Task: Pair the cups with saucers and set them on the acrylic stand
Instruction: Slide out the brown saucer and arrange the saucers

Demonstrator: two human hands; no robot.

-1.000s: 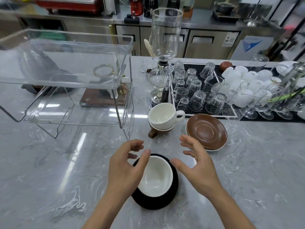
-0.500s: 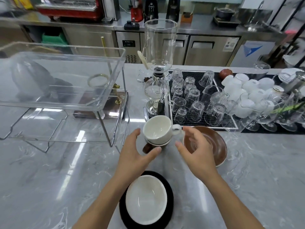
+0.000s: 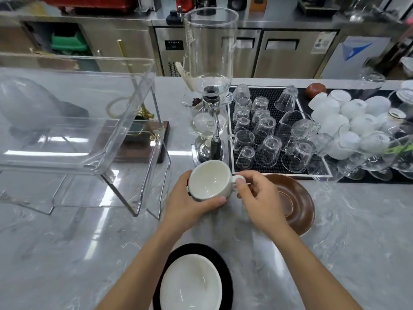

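A white cup (image 3: 209, 180) sits at the counter's middle, and both hands grip it. My left hand (image 3: 190, 204) wraps its left side and front. My right hand (image 3: 259, 198) pinches the handle on its right. The brown cup seen under it earlier is hidden behind my hands. A brown saucer (image 3: 297, 202) lies just right of my right hand. Near the bottom edge a second white cup (image 3: 192, 283) rests on a black saucer (image 3: 225, 276). The clear acrylic stand (image 3: 73, 121) occupies the left, with both tiers bare.
A glass siphon coffee maker (image 3: 210, 86) rises directly behind the cup. A black mat (image 3: 277, 130) with several upturned glasses lies to the right, with white cups (image 3: 348, 117) and stemmed glasses beyond. A dark wooden base (image 3: 143, 142) stands behind the stand.
Both hands left the cup on the black saucer, reached forward and closed on the stacked white cup, the right hand taking its handle.
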